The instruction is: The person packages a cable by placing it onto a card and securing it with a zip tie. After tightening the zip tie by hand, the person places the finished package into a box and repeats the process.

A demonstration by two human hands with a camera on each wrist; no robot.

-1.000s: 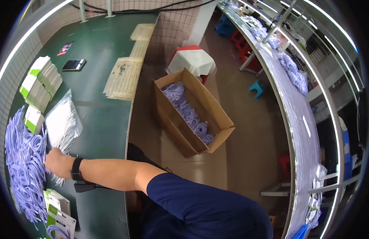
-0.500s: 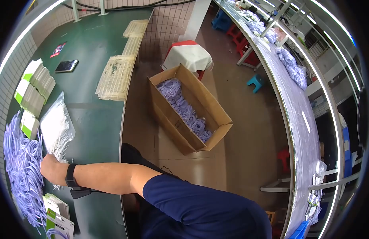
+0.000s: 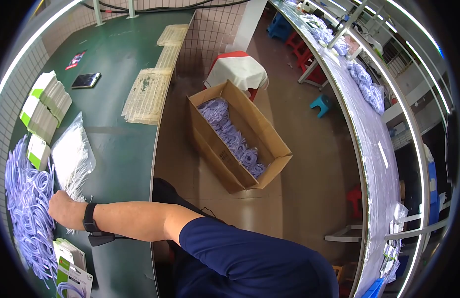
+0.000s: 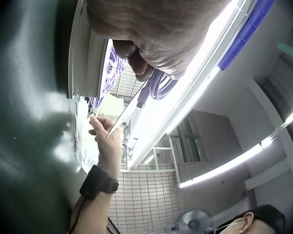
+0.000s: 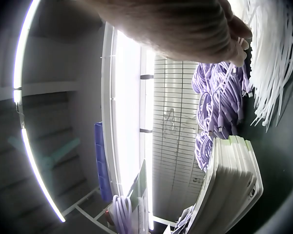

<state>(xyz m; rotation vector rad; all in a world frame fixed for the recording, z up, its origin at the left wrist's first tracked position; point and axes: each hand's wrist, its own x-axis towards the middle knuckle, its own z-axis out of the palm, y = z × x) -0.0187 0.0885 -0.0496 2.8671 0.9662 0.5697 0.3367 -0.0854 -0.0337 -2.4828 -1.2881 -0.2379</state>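
Observation:
My right hand [image 3: 66, 211] reaches to the near end of a clear bag of white cable ties [image 3: 73, 149], beside a heap of purple cables [image 3: 31, 208]. In the right wrist view its thumb and fingers [image 5: 240, 45] are pinched together by the loose ties, with a thin white tie at the tips. My left hand [image 4: 156, 29] grips a thin white card with a coiled purple cable [image 4: 163, 87] on it. This hand lies outside the head view, where the green and white card [image 3: 76, 275] shows at the bottom left.
Stacks of cards [image 3: 46, 107] stand behind the cables, with another stack [image 3: 71, 251] nearer. A phone [image 3: 86, 80] lies on the green table [image 3: 120, 159]. On the floor, a cardboard box [image 3: 264, 124] contains coiled purple cables. A long second table [image 3: 374, 164] runs along the right.
The head view has shifted slightly, moving the whole scene a little in the picture. My right hand stays beside the cable ties, with little movement of its own.

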